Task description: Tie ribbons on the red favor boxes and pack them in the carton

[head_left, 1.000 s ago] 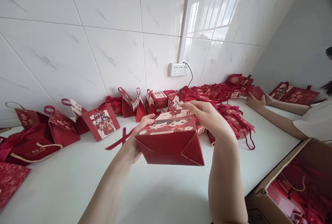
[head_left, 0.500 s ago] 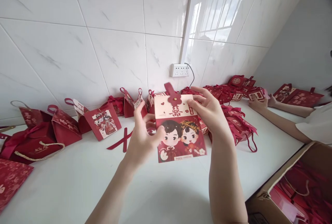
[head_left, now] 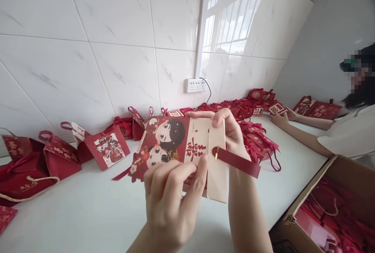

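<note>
A flat red and cream box [head_left: 199, 132] with two cartoon figures is held in the air, turned sideways, its cartoon side to the left. My right hand [head_left: 231, 132] grips its cream end from behind, thumb at the upper edge. Curled over the near edge, my left hand [head_left: 175, 198] has its index finger against the cream panel. A dark red strap [head_left: 240, 162] with a gold ring sticks out to the right from the cream end. Behind the box, a red ribbon end [head_left: 121, 173] lies on the white table [head_left: 88, 214].
Red gift boxes [head_left: 61, 155] line the wall at left; more are heaped at the back right [head_left: 258, 139]. A cardboard carton [head_left: 307, 179] of red items is at lower right. Another person's hands [head_left: 279, 118] hold a small box. A socket strip [head_left: 195, 85] is on the wall.
The box has been rotated from upright to sideways, its strap now pointing right. My left hand has moved down to its near edge. The view has shifted right.
</note>
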A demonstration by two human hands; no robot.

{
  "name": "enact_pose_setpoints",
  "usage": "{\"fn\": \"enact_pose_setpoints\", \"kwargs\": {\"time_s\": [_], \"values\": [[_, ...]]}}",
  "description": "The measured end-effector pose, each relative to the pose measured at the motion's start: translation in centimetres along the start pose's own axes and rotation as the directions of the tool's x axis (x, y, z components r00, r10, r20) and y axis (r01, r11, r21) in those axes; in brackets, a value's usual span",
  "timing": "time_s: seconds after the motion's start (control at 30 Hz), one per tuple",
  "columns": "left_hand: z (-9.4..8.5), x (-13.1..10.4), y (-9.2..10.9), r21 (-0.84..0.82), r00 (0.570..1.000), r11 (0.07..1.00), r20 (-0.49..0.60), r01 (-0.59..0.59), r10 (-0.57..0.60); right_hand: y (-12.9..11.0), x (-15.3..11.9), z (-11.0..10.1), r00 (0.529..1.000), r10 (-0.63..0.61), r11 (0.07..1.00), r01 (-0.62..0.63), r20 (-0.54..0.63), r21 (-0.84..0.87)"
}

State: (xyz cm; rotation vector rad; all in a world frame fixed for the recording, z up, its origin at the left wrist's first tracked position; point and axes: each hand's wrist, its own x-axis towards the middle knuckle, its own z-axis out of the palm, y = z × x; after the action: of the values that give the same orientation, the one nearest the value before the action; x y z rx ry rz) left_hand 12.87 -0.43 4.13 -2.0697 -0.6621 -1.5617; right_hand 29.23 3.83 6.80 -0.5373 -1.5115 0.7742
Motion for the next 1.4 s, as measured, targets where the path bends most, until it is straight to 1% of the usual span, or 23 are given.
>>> {"fn": "enact_pose_setpoints", "kwargs": {"time_s": [0.13,0.23,0.4,0.47,0.53,0.6,0.63,0.7,0.73,0.77,0.8,0.83,0.87,0.9,0.93,1.0,1.03,1.1,1.13,1.2,1.3,1.37,1.4], "values": [[-0.8,0.2,0.9,0.085,0.998,0.996,0.052,0.038,-0.042,1.2,0.3,0.5,1.000,0.025,0.996,-0.026,0.008,0.086],[-1.1,0.0,0.7,0.113,0.998,0.994,0.065,0.006,-0.013,1.6,0.4,0.7,0.999,0.036,0.991,-0.038,0.019,0.128],[-1.3,-0.1,1.0,0.161,0.990,0.986,0.140,-0.046,0.024,0.9,0.1,0.9,0.999,0.021,0.987,-0.029,0.048,0.157],[-1.5,-0.1,1.2,0.133,0.985,0.990,0.172,-0.043,0.020,0.7,0.1,0.8,0.998,0.037,0.988,-0.043,0.042,0.147],[-1.8,0.1,1.2,-0.005,0.971,1.000,0.238,0.010,-0.009,0.6,0.1,0.7,0.996,0.053,0.988,-0.063,0.068,0.142],[-2.1,0.4,0.8,-0.204,0.945,0.970,0.322,0.133,-0.062,0.7,0.1,0.5,0.984,0.061,0.987,-0.085,0.169,0.139],[-2.2,0.6,0.4,-0.255,0.933,0.945,0.342,0.207,-0.112,0.7,0.0,0.4,0.966,0.068,0.986,-0.103,0.249,0.132],[-2.2,0.9,-0.7,-0.224,0.885,0.897,0.371,0.381,-0.283,0.7,-0.5,0.4,0.915,0.090,0.978,-0.157,0.394,0.141],[-2.2,1.0,-1.3,-0.174,0.830,0.862,0.413,0.476,-0.375,0.7,-0.9,0.6,0.900,0.100,0.967,-0.188,0.424,0.171],[-2.0,1.1,-1.9,-0.139,0.742,0.805,0.500,0.577,-0.446,0.7,-1.4,0.7,0.899,0.114,0.952,-0.220,0.423,0.213],[-1.8,1.1,-2.4,-0.128,0.628,0.729,0.619,0.673,-0.471,0.7,-1.9,0.9,0.907,0.138,0.934,-0.254,0.397,0.254],[-1.5,1.1,-2.8,-0.137,0.508,0.641,0.741,0.755,-0.440,0.6,-2.5,1.0,0.920,0.174,0.917,-0.281,0.351,0.284],[-1.1,1.1,-3.1,-0.151,0.409,0.558,0.833,0.816,-0.373,0.6,-3.1,1.1,0.933,0.216,0.906,-0.301,0.288,0.296],[-0.7,1.1,-3.2,-0.165,0.352,0.491,0.881,0.855,-0.317,0.6,-3.7,1.0,0.941,0.264,0.904,-0.319,0.213,0.286],[-0.3,1.1,-3.2,-0.177,0.329,0.447,0.899,0.877,-0.290,0.6,-4.2,0.7,0.943,0.311,0.904,-0.333,0.120,0.268],[0.5,1.0,-2.5,-0.181,0.336,0.426,0.884,0.887,-0.324,0.3,-5.3,-0.3,0.911,0.394,0.896,-0.350,-0.123,0.272],[0.9,0.9,-2.1,-0.171,0.344,0.434,0.869,0.884,-0.357,0.0,-5.8,-1.0,0.872,0.432,0.885,-0.361,-0.230,0.294],[1.3,0.7,-1.0,-0.152,0.348,0.456,0.854,0.877,-0.387,-1.0,-6.7,-2.2,0.793,0.491,0.864,-0.393,-0.359,0.314],[1.4,0.6,-0.4,-0.159,0.351,0.454,0.857,0.877,-0.377,-1.7,-7.2,-2.7,0.774,0.500,0.864,-0.416,-0.389,0.284],[1.3,0.5,0.7,-0.218,0.364,0.413,0.875,0.885,-0.319,-3.5,-8.0,-3.1,0.770,0.465,0.879,-0.462,-0.437,0.119],[0.9,0.4,2.1,-0.307,0.359,0.291,0.922,0.906,-0.146,-5.9,-8.9,-2.9,0.780,0.391,0.845,-0.515,-0.489,-0.145],[0.6,0.4,3.1,-0.316,0.337,0.236,0.940,0.919,-0.053,-7.2,-9.4,-2.7,0.783,0.379,0.819,-0.532,-0.492,-0.215],[0.6,0.5,3.6,-0.327,0.344,0.228,0.938,0.917,-0.038,-7.8,-9.6,-2.7,0.787,0.381,0.814,-0.534,-0.484,-0.228]]}}
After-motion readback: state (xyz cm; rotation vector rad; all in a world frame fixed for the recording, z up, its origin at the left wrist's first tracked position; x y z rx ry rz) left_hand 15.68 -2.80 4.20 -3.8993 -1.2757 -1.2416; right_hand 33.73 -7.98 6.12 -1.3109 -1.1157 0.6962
